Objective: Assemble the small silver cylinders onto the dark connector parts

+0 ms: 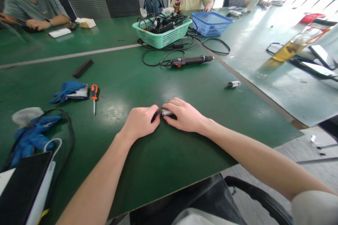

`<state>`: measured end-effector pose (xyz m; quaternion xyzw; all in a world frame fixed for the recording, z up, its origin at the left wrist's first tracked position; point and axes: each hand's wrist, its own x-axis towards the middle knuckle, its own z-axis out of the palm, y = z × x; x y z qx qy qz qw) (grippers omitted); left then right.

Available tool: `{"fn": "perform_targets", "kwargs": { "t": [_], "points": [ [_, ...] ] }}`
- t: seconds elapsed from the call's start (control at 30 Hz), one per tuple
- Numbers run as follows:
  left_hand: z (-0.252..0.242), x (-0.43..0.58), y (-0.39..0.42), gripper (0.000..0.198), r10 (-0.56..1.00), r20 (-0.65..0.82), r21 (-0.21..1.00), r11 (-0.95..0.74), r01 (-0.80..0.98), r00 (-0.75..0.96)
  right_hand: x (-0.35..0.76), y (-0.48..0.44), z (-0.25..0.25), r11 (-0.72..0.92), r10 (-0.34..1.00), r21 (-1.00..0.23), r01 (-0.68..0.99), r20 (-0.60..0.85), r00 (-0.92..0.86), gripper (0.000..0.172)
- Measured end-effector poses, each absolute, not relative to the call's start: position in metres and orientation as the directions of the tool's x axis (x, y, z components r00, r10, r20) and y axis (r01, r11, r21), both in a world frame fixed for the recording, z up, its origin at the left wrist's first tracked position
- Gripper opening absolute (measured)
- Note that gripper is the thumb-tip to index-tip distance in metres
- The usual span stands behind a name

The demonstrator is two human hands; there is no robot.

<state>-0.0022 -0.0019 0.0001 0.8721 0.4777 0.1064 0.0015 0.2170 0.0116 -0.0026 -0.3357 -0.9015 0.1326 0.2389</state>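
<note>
Low over the green table (148, 168), my two hands almost meet in front of me. Fingers of my right hand (185, 115) are wrapped round a small silver cylinder (166, 112), likely a little motor, whose end points left. My left hand (141, 122) pinches a small dark part (155, 116), mostly hidden by the thumb and fingers. The two pieces sit end to end; I cannot tell whether they touch. A similar silver cylinder (234, 84) with a dark tip lies on the table to the right.
A black electric screwdriver (190, 62) lies ahead, before a green basket (163, 37) of cabled tools and a blue basket (211, 24). To the left are an orange-handled screwdriver (94, 93), blue gloves (70, 91), a black bar (82, 68) and a tablet (25, 182). Several people sit opposite.
</note>
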Motion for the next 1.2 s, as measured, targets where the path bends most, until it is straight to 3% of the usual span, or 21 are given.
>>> {"fn": "perform_targets", "kwargs": {
  "t": [1.2],
  "points": [
    [-0.0009, -0.0023, -0.0017, 0.021, 0.823, 0.186, 0.111, -0.561, 0.820, 0.537, 0.2168, 0.0116, -0.0033, 0.737, 0.671, -0.399, 0.545, 0.343, -0.657, 0.027]
  ]
}}
